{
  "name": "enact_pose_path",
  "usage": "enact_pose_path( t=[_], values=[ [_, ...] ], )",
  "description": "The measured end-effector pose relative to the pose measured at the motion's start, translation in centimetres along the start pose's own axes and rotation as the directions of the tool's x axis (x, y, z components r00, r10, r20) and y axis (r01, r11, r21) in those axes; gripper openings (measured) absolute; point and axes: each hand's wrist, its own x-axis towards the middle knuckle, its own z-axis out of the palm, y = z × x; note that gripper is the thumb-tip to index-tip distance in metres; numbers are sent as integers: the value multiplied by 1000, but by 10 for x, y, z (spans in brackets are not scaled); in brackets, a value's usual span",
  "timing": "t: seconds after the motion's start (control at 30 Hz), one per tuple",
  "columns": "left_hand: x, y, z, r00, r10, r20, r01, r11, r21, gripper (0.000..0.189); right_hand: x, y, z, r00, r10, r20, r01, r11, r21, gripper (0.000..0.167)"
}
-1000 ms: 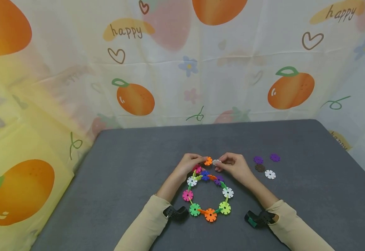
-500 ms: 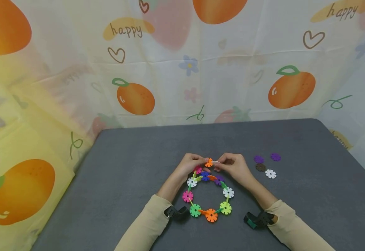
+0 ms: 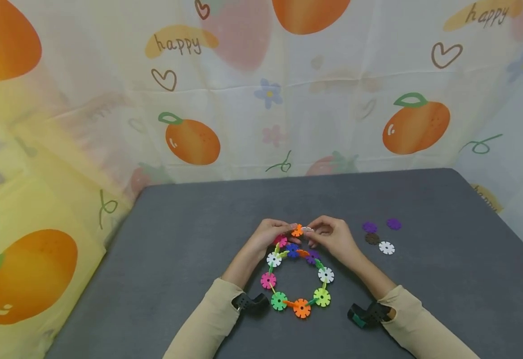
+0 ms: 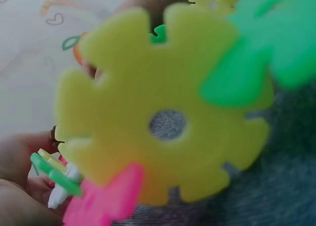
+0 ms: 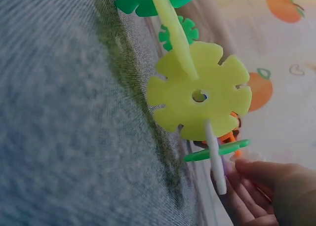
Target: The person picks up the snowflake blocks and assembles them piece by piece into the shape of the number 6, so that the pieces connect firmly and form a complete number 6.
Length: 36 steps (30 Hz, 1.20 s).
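Note:
In the head view my left hand (image 3: 263, 239) pinches an orange snowflake disc (image 3: 297, 230) by its left side. My right hand (image 3: 335, 237) pinches a white snowflake disc (image 3: 307, 229), seen nearly edge-on against the orange one; whether their slots are joined I cannot tell. Just below the hands hangs or lies a ring of linked snowflake discs (image 3: 302, 308) in several colours, with a pink disc (image 3: 281, 241) near my left fingers. A yellow disc (image 4: 118, 102) fills the left wrist view, hiding most of that hand. Another yellow disc (image 5: 173, 97) stands before my right hand in its wrist view.
To the right of my right hand lie loose discs: two purple, one of them (image 3: 393, 224) farther right, a brown one (image 3: 372, 239) and a white one (image 3: 387, 248). The grey tabletop (image 3: 189, 259) ends at a fruit-printed curtain (image 3: 243, 124) behind.
The white disc has turned from a flatter view to nearly edge-on and now meets the orange disc. Both hands stay in almost the same place, still pinching.

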Motion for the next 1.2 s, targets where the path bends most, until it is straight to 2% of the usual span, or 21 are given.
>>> enact_pose_path(
  t=[0.17, 0.3, 0.4, 0.6, 0.7, 0.77, 0.87, 1.03, 1.2],
  values=[
    [1, -2, 0, 999, 5, -40, -5, 1000, 7, 33, 1, 1, 1, 998, -54, 23, 53, 996, 68, 10],
    [1, -2, 3, 999, 31, -41, -30, 999, 26, 31, 0, 3, 2, 996, -91, -3, 91, 995, 44, 10],
    [1, -2, 5, 998, 56, -35, -55, 997, 48, 31, 0, 4, 2, 996, -89, -9, 90, 996, 30, 10],
    [0, -2, 4, 998, 52, -45, -48, 996, 75, 32, 0, 5, 3, 996, -84, 20, 83, 994, 65, 8],
    [0, -3, 3, 998, 52, -38, -49, 995, 81, 33, 1, 4, 3, 997, -80, 17, 79, 996, 42, 6],
    [-1, -2, 2, 998, 43, -41, -39, 995, 90, 33, 2, 3, 2, 998, -56, 22, 56, 998, 23, 6],
    [-1, 0, 1, 997, 45, -60, -37, 992, 118, 31, 4, 1, -3, 997, -1, 74, 2, 1000, -19, 8],
    [-1, 0, 0, 995, 65, -77, -55, 991, 122, 26, 8, -1, -24, 975, 118, 187, -102, 991, -91, 28],
    [0, -1, 0, 997, 65, -48, -60, 994, 92, 27, 9, 0, -54, 969, 165, 185, -144, 982, -121, 40]
  ],
)
